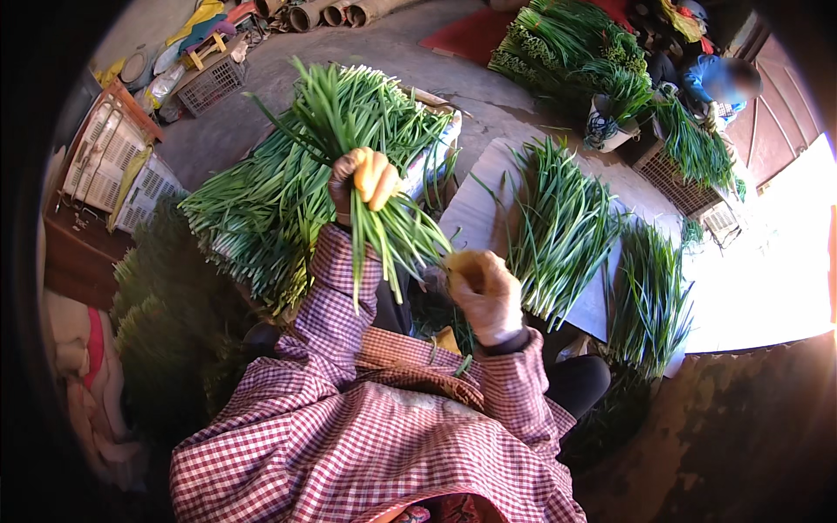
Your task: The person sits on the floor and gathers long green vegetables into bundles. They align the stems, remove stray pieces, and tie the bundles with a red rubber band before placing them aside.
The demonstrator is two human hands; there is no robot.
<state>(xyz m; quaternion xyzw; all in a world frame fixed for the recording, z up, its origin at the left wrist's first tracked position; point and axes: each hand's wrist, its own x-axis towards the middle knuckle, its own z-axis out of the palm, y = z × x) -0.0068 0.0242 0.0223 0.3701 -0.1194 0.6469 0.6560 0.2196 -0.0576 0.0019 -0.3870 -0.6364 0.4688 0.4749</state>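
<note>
My left hand (368,180), in a worn glove, is closed around a bunch of long green leafy stalks (386,232), which look like garlic chives. The leaves fan out above the fist and the paler ends hang below it. Just right of those ends is my right hand (484,294), gloved and curled, with its fingertips by the tip of a stalk; whether it pinches the stalk I cannot tell. Behind the left hand lies a large heap of the same greens (261,202). Two loose piles, a nearer one (562,229) and a farther one (650,301), rest on the right.
A pale board (480,196) lies under the right-hand piles. At the upper right, a person in blue (703,82) handles greens over a plastic crate (667,176), beside a white bucket (608,131). More crates (212,85) and clay-coloured pipes (304,16) stand at the upper left.
</note>
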